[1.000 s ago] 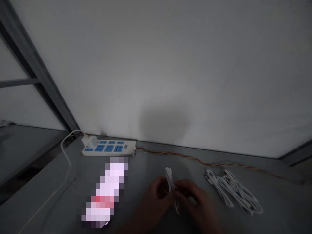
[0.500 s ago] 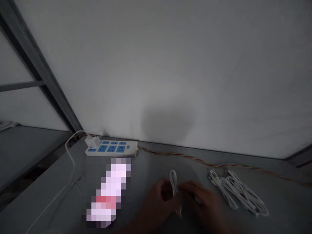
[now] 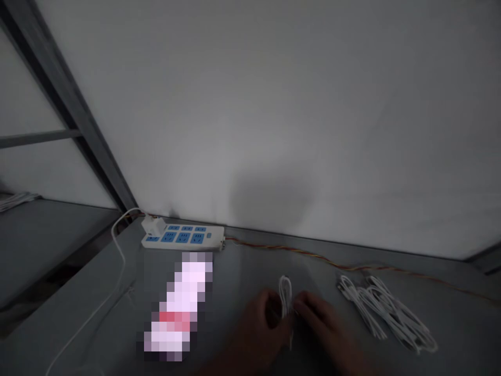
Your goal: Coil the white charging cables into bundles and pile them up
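While I watch remotely, left hand [image 3: 256,326] and right hand [image 3: 323,318] pinch a cable loop [image 3: 285,298].
Coiled cables [image 3: 385,313] lie nearby on the worktop [image 3: 250,266].

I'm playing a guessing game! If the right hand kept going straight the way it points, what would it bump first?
Probably the small white cable loop, right by the fingertips of the right hand, though the dim picture makes depth hard to judge.

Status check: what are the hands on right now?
Left hand, right hand: both holding a white cable upright in a loop. Coiled cables to their right. Pixelated object to their left.
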